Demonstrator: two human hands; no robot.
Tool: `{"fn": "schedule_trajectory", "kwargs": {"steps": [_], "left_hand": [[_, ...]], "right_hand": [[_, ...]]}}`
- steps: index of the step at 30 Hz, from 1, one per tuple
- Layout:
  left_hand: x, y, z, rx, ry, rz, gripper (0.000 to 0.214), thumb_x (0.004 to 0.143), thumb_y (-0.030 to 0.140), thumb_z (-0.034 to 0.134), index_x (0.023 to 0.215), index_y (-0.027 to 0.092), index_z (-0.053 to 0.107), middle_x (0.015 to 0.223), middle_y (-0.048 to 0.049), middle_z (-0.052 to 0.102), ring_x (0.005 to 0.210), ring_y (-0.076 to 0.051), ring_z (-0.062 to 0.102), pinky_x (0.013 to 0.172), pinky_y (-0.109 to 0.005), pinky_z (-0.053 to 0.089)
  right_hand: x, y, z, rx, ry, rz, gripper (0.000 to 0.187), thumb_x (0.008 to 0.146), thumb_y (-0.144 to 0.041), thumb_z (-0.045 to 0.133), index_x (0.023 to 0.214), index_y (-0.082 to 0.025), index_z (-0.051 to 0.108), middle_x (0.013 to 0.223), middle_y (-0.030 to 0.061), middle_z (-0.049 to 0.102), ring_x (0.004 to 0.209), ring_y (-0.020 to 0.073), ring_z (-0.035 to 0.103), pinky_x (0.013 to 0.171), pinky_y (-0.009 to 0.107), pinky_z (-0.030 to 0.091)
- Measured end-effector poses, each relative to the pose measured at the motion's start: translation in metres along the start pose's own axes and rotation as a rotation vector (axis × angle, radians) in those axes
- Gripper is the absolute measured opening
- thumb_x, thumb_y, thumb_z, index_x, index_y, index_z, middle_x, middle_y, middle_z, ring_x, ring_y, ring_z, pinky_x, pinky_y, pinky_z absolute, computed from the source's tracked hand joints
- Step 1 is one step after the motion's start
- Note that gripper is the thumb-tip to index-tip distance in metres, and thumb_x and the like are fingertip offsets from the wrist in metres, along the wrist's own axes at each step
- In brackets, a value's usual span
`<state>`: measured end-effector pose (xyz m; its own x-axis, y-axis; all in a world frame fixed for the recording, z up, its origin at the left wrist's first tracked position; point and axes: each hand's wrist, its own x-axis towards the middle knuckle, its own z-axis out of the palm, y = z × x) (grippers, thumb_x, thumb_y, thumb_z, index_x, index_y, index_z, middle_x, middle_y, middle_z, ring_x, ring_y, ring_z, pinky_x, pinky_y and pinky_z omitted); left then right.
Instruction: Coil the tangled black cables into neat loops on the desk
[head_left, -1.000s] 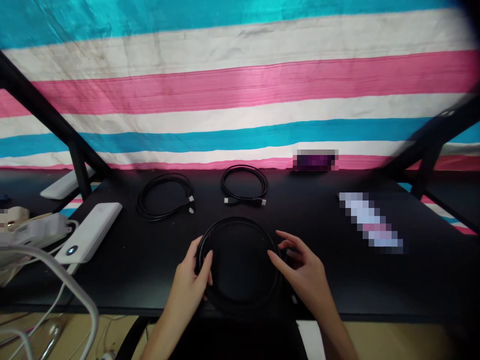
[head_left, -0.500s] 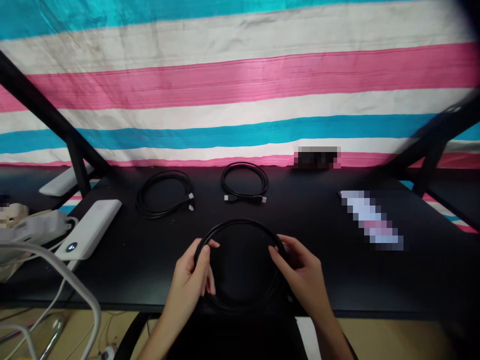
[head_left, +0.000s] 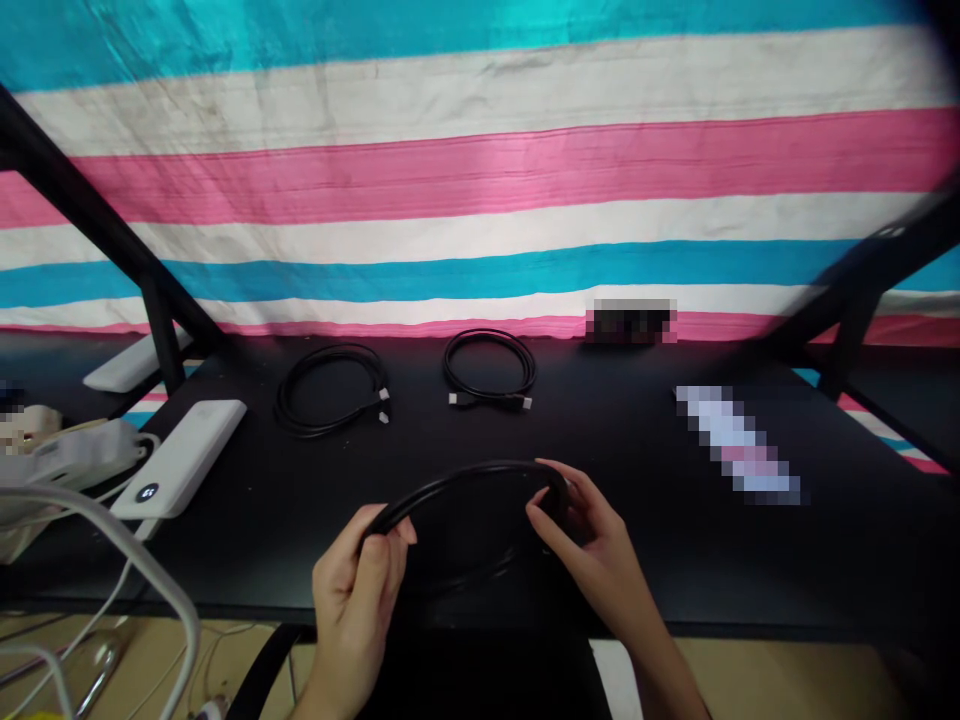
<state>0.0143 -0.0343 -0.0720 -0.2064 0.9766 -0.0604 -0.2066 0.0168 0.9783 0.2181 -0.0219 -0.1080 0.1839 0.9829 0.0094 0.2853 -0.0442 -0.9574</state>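
Note:
A coiled black cable is lifted off the black table near its front edge. My left hand is closed around the coil's left side, fingers wrapped over it. My right hand pinches the coil's right side. The loop is tilted, its far arc raised between the two hands. Farther back on the table lie two more coiled black cables with light plugs, one on the left and one in the middle.
A white power bank lies at the left, with a second white bar behind it and white cords at the left edge. Blurred patches sit at the back and right. Black frame struts flank the table before a striped cloth.
The coil lay flat under both hands; now both hands have closed on its sides and raised it off the table, my left hand moving left and toward me.

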Motion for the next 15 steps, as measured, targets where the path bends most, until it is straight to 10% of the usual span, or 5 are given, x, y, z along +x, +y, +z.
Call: {"fn": "schedule_trajectory", "kwargs": {"steps": [10,15], "left_hand": [[-0.009,-0.002,-0.003,0.292,0.072,0.301,0.032,0.079,0.049,0.061,0.079,0.018,0.073,0.057,-0.004,0.063,0.044,-0.014,0.05,0.043,-0.026,0.04],[-0.016,-0.003,0.003,0.401,0.076,0.423,0.023,0.078,0.042,0.063,0.075,0.023,0.076,0.059,-0.0039,0.069,0.048,-0.017,0.058,0.052,-0.029,0.049]], "right_hand": [[-0.005,-0.001,-0.001,-0.111,0.136,-0.304,0.06,0.078,-0.034,0.069,0.131,-0.028,0.043,0.128,0.009,0.05,0.119,0.0264,0.048,0.098,0.047,0.04],[-0.021,-0.026,-0.002,0.029,-0.041,-0.49,0.056,0.084,-0.051,0.058,0.135,-0.031,0.043,0.136,0.0087,0.045,0.127,0.0302,0.041,0.103,0.047,0.035]]}}
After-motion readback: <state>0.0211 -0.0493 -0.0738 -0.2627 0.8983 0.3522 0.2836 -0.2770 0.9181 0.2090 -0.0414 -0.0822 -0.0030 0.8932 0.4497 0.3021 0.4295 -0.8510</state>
